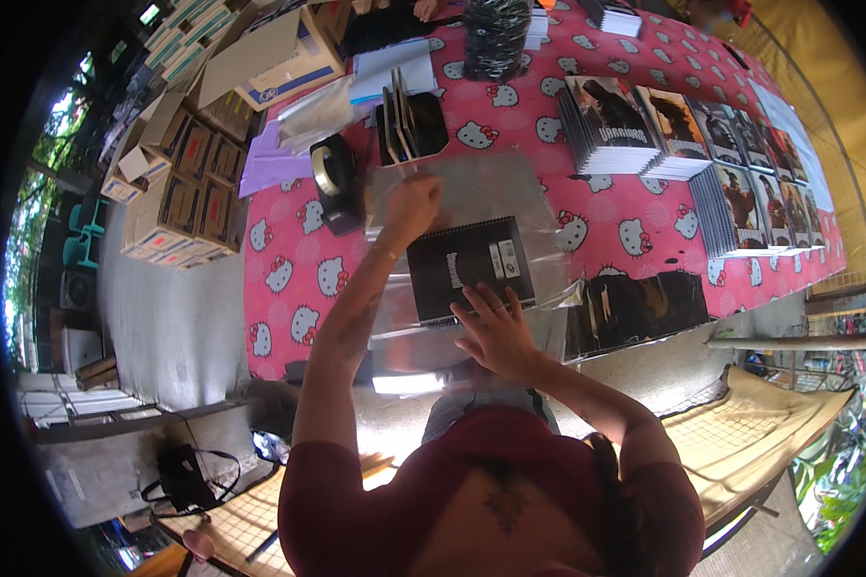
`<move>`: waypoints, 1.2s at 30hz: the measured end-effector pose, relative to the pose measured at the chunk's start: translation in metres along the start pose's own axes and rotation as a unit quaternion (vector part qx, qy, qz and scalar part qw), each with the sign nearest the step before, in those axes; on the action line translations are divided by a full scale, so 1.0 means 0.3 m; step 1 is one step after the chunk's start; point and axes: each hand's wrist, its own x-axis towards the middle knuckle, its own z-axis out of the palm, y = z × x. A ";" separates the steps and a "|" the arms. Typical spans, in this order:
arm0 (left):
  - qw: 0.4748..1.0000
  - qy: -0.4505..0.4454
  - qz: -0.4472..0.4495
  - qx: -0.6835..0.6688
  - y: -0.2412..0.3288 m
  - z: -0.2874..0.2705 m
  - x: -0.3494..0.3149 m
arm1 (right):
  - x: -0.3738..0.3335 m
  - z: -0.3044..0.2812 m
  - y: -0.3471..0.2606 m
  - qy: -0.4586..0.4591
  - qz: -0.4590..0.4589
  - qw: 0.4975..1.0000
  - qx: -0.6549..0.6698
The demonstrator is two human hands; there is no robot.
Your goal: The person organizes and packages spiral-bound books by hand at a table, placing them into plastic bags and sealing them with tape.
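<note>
A black spiral-bound notebook (452, 262) with a white label lies tilted on a sheet of clear plastic (544, 236) in front of me. My right hand (496, 332) rests flat on its near right part, fingers spread. Past the notebook's far left corner is my left hand (414, 205), its fingers curled closed over the plastic. What it holds, if anything, is hidden and slightly blurred. A black tape dispenser with a roll of tape (325, 173) stands to the left of that hand. Just beyond it is a black holder (423, 130) with upright dividers.
Stacks of illustrated notebooks (611, 125) fill the right side of the pink patterned tablecloth (491, 101). A dark plastic-wrapped bundle (496, 38) stands at the far side. Cardboard boxes (188, 183) are piled at the left. A dark patch (635, 308) covers the near right edge.
</note>
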 end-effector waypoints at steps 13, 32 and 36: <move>0.993 -0.110 0.032 -0.024 0.056 -0.030 0.141 | -0.010 0.013 0.014 0.026 0.002 1.000 0.011; 0.984 -0.159 -0.078 -0.022 0.439 -0.071 -0.436 | 0.000 0.070 0.033 0.075 -0.031 0.996 -0.021; 0.991 -0.120 -0.046 -0.036 0.435 -0.104 -0.448 | 0.094 0.033 0.109 0.104 0.078 0.961 0.243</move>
